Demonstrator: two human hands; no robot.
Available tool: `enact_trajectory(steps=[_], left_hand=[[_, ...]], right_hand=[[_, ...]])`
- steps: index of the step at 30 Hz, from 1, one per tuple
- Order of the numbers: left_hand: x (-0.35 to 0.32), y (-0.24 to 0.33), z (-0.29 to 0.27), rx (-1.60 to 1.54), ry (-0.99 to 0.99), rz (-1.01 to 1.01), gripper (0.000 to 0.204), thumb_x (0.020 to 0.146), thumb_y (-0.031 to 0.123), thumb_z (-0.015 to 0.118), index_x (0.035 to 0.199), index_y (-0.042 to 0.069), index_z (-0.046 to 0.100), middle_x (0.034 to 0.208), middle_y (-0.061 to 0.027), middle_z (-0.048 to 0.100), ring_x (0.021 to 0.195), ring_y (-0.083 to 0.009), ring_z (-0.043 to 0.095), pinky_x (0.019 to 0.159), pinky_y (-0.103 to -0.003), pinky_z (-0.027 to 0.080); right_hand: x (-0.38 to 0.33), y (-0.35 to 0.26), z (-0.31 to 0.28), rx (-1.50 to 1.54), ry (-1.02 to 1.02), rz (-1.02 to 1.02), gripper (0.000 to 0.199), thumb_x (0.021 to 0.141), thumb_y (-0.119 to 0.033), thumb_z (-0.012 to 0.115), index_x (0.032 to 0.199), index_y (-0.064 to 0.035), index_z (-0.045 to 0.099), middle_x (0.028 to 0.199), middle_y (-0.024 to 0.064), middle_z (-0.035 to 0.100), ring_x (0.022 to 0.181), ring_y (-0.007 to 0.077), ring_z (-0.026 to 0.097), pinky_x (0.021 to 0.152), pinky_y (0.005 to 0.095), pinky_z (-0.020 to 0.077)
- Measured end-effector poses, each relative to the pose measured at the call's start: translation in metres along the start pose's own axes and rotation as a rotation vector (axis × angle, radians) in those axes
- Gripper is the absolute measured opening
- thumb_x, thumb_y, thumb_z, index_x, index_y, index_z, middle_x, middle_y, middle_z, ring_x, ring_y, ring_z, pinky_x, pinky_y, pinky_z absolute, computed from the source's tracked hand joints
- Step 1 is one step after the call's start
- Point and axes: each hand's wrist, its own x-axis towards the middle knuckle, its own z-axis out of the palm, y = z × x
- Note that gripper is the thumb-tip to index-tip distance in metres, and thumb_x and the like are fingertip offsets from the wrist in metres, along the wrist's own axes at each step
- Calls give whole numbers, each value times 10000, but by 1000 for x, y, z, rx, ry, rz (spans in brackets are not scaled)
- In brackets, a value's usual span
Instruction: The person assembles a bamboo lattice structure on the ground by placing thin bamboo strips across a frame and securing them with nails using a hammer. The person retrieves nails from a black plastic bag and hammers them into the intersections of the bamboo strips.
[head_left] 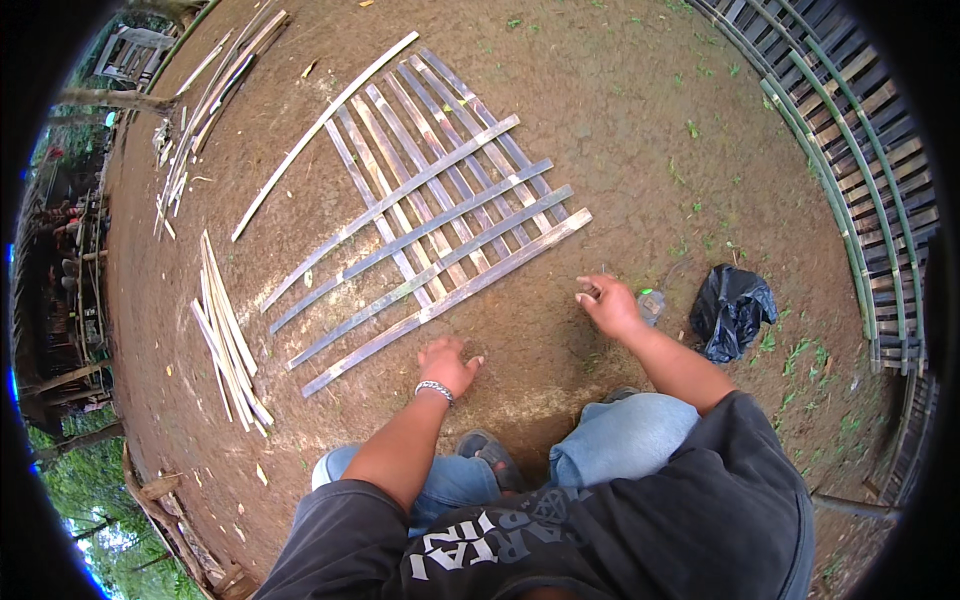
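Note:
A lattice of flat bamboo slats (430,235) lies on the bare ground in front of me, long slats crossing several others. My left hand (447,367), with a chain bracelet (435,391) on its wrist, hovers just below the nearest slat (450,300). Its fingers are loosely spread and hold nothing. To the right of the lattice's near corner is my right hand (610,306), empty, with bent fingers and the thumb apart. Beside that hand sits a small clear plastic container or bag (651,306) with a green spot.
Loose pale strips (228,335) lie left of the lattice, and one long strip (325,130) lies along its far left side. A pile of strips (215,100) is farther off. A black plastic bag (733,312) rests at right, near a large slatted bamboo panel (870,150).

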Motion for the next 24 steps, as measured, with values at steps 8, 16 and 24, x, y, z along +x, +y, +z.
enact_trajectory(steps=[8, 16, 24], left_hand=[[44, -51, -22, -25, 222, -89, 404, 863, 321, 737, 1205, 113, 683, 1292, -158, 615, 1257, -335, 542, 1097, -499, 376], [105, -94, -45, 140, 316, -202, 460, 872, 245, 719, 1295, 98, 619, 1345, -160, 571, 1250, -348, 541, 1061, -460, 445], [112, -101, -49, 172, 228, -200, 495, 841, 165, 719, 1323, 134, 613, 1364, -166, 569, 1273, -351, 543, 1079, -434, 452]], right_hand=[[89, -4, -45, -44, 45, 78, 275, 908, -254, 708, 1160, -150, 749, 1043, 160, 744, 995, 306, 710, 898, 393, 545], [203, -1, -44, -165, 93, 109, 239, 932, -208, 657, 1147, -170, 752, 1093, 125, 747, 1024, 295, 702, 913, 391, 536], [216, 19, -35, -99, 69, 83, 284, 936, -197, 645, 1205, -173, 734, 1141, 131, 736, 1052, 293, 695, 926, 380, 532]])
